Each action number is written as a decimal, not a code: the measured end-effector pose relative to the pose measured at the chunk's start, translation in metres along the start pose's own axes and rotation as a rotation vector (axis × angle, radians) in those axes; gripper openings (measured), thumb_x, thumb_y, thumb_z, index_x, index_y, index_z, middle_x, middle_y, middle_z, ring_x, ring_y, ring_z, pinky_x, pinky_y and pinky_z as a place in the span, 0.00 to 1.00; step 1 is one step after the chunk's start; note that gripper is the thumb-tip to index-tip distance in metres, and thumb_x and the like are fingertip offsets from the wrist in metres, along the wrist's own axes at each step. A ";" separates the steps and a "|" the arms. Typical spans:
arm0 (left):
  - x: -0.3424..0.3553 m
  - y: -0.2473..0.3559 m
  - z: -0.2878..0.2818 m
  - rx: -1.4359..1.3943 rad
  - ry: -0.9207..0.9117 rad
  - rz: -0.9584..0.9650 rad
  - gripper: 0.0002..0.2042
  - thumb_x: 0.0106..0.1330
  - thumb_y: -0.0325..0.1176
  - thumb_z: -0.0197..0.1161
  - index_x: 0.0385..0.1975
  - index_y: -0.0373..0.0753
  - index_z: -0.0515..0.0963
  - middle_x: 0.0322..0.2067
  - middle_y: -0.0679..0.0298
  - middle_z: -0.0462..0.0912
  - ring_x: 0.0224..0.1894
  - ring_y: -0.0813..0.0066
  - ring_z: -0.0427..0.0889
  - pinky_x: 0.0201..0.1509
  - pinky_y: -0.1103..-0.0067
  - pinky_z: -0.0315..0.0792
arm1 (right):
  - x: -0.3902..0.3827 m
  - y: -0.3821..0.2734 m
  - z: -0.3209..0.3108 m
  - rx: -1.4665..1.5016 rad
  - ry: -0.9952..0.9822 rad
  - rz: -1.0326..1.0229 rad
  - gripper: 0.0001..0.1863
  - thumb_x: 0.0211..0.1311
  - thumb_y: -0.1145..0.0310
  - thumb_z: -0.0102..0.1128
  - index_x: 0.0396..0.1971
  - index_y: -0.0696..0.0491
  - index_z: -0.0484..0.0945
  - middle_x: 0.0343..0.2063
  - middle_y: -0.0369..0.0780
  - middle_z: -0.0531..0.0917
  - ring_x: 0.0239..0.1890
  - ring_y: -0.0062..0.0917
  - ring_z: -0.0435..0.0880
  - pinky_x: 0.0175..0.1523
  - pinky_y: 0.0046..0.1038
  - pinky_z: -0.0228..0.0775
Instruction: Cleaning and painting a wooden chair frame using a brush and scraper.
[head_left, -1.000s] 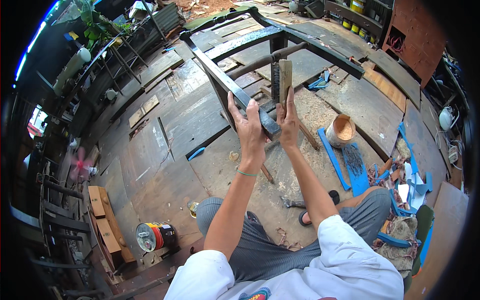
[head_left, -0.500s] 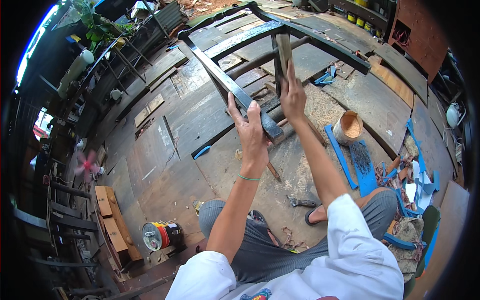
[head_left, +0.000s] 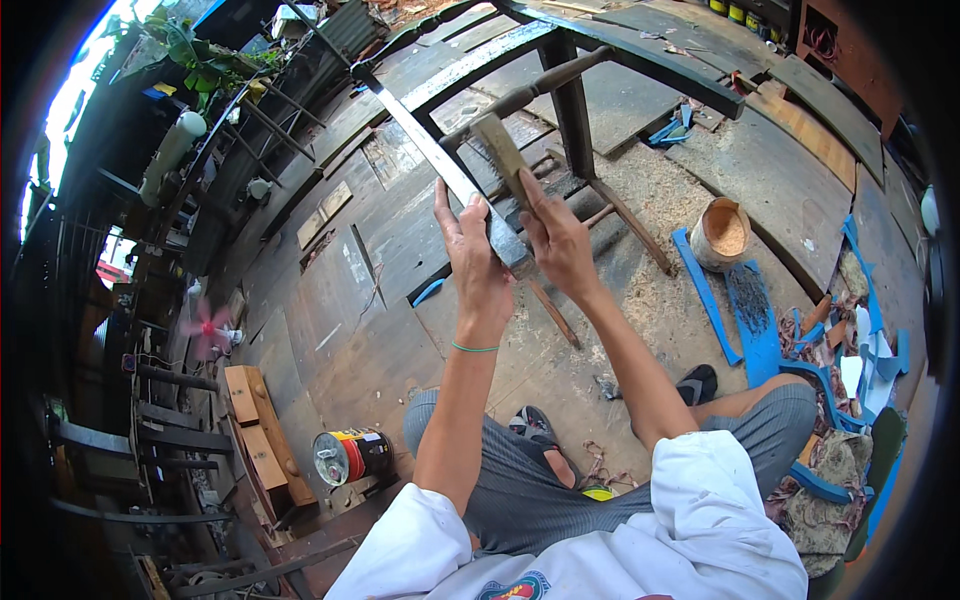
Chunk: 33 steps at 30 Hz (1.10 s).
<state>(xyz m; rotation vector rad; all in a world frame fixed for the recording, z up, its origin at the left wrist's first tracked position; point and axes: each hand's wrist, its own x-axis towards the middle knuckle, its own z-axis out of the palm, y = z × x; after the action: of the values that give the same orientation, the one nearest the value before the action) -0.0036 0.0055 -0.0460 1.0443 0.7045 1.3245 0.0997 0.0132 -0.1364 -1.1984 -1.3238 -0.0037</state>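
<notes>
A dark wooden chair frame (head_left: pixel 572 115) with turned crossbars stands tilted before me. My left hand (head_left: pixel 474 250) grips the near end of its glossy side rail (head_left: pixel 425 135) from the left. My right hand (head_left: pixel 557 242) holds a wooden-backed brush (head_left: pixel 495 140) whose dark bristles face the rail, just above and right of my left hand. Whether the bristles touch the rail I cannot tell.
A container of sawdust-like filler (head_left: pixel 722 232) and blue strips (head_left: pixel 705 295) lie to the right, by a scrap pile (head_left: pixel 838 340). A metal can (head_left: pixel 352 455) and wooden blocks (head_left: pixel 260 430) lie at lower left. A pink fan (head_left: pixel 208 330) stands at left.
My right hand has moved the brush from upright beside the back leg down and leftward, angled over the side rail. My left hand keeps its grip; the frame sits slightly higher in view.
</notes>
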 end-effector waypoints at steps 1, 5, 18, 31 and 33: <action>-0.001 -0.001 0.000 0.003 0.002 -0.002 0.32 0.66 0.37 0.51 0.68 0.42 0.47 0.39 0.65 0.73 0.34 0.82 0.76 0.33 0.83 0.74 | -0.006 -0.002 0.000 0.013 -0.060 0.000 0.35 0.62 0.74 0.53 0.67 0.32 0.56 0.28 0.44 0.76 0.23 0.39 0.77 0.28 0.35 0.72; -0.001 -0.001 -0.008 0.052 0.038 0.008 0.31 0.65 0.39 0.53 0.67 0.43 0.51 0.42 0.64 0.73 0.36 0.82 0.76 0.34 0.83 0.73 | 0.001 -0.017 0.000 -0.034 -0.032 0.038 0.34 0.62 0.72 0.54 0.66 0.31 0.58 0.28 0.47 0.75 0.20 0.43 0.76 0.26 0.37 0.71; 0.019 -0.004 -0.027 -0.039 -0.010 0.048 0.32 0.65 0.42 0.52 0.66 0.44 0.49 0.29 0.67 0.72 0.22 0.84 0.74 0.12 0.85 0.66 | 0.052 0.001 0.022 -0.266 -0.132 -0.233 0.29 0.68 0.59 0.50 0.65 0.21 0.55 0.26 0.49 0.79 0.16 0.38 0.79 0.21 0.35 0.73; 0.012 -0.001 -0.018 -0.061 0.001 0.012 0.34 0.65 0.40 0.53 0.67 0.41 0.45 0.35 0.67 0.68 0.28 0.86 0.73 0.16 0.86 0.70 | 0.084 0.035 0.005 -0.360 -0.021 -0.170 0.31 0.67 0.59 0.51 0.67 0.28 0.52 0.42 0.47 0.82 0.29 0.40 0.84 0.32 0.38 0.79; 0.013 0.000 -0.020 -0.059 0.004 0.013 0.34 0.65 0.40 0.53 0.67 0.41 0.46 0.34 0.67 0.69 0.27 0.86 0.73 0.16 0.86 0.69 | 0.062 0.011 0.017 -0.444 -0.181 -0.384 0.33 0.67 0.60 0.51 0.68 0.27 0.49 0.37 0.49 0.83 0.24 0.34 0.83 0.28 0.34 0.79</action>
<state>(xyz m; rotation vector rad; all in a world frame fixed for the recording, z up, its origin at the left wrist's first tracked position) -0.0198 0.0226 -0.0519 1.0008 0.6592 1.3506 0.1154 0.0669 -0.1022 -1.3126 -1.7569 -0.4974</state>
